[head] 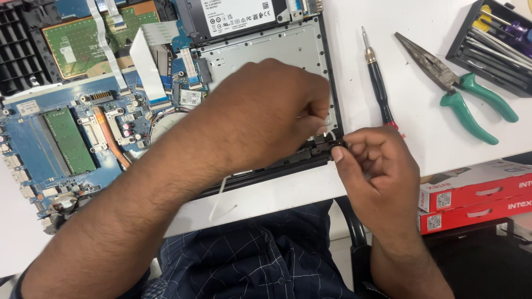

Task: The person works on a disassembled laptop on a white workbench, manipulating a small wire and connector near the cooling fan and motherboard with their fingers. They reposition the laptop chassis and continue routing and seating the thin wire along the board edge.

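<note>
An opened laptop [266, 52] lies on a white table, its blue motherboard [33, 144] and green memory stick [69, 141] exposed. My left hand [266, 111] reaches across the laptop's near right corner with fingers pinched, apparently on a thin white wire, though the grip is hard to make out. My right hand [371, 160] pinches the small black hinge part [327, 148] at that same corner. A white cable [220, 199] trails from under my left forearm over the table edge.
A black-handled screwdriver [378, 83] lies just right of the laptop. Green-handled long-nose pliers [460, 91] sit further right. A black tool case [496, 44] is at the top right. Red and white boxes [476, 194] are stacked below the table edge.
</note>
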Available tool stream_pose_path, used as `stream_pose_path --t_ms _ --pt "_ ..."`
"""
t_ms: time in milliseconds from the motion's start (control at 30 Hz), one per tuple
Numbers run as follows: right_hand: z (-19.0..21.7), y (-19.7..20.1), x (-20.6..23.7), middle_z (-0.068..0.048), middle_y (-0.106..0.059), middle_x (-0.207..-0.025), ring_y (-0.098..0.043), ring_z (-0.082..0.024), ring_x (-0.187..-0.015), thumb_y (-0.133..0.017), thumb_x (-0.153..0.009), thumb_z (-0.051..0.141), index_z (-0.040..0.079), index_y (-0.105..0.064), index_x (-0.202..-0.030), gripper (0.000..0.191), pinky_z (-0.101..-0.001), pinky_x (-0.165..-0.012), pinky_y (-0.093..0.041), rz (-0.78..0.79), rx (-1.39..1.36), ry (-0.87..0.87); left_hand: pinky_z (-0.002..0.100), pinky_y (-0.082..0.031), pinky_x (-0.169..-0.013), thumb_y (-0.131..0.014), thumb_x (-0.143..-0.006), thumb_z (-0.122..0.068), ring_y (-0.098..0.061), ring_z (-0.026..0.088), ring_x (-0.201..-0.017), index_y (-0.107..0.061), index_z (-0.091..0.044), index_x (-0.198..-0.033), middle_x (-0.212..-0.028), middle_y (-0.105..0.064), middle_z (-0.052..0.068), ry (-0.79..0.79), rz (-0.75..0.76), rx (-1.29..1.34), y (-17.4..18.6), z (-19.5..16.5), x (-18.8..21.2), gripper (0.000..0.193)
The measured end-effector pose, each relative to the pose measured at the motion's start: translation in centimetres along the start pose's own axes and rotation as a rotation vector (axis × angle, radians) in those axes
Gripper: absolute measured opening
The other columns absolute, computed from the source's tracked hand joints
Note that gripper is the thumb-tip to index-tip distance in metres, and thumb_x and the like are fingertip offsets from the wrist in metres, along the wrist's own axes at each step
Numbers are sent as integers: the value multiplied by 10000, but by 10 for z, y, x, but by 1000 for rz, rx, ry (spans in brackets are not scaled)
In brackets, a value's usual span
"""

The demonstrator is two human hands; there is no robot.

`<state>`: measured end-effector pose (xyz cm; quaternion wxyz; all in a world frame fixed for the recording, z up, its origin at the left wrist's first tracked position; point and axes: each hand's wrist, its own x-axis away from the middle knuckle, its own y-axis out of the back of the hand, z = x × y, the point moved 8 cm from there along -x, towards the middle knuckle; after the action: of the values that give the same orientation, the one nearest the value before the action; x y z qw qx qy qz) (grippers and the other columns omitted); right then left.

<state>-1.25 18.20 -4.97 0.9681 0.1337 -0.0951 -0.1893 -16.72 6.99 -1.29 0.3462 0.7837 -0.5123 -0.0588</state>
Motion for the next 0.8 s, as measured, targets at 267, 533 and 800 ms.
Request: stream_pose_path --t_ms 267,533,800 --pt "0 -19 0 -32 -624 -865 -606 -50 -684 -642 -1020 -53 -24 -582 -1155 150 -175 -558 -474 -48 -36 -72 464 -606 -661 -705 -899 -222 -740 292 -766 -712 -93 -996 -814 -725 119 -81 20 -209 1 -2 -4 162" --pt "12 -22 -13 -83 -597 -1049 -649 -79 -742 -621 -1025 -48 -57 -708 -1146 149 -195 -572 -511 40 14 -18 476 -589 -685 -654 -971 -243 -737 280 -766 -721 -138 -973 -806 -727 90 36 148 -250 10 25 20 124" --pt "24 -27 -16 -64 -595 -1079 -577 -61 -747 -672 -983 -67 2 -741 -1144 188 -181 -586 -426 21 158 2 438 -599 -535 -629 -921 -138 -727 278 -626 -697 -94 -900 -779 -708 107 -14 18 -199 29 30 51 83"
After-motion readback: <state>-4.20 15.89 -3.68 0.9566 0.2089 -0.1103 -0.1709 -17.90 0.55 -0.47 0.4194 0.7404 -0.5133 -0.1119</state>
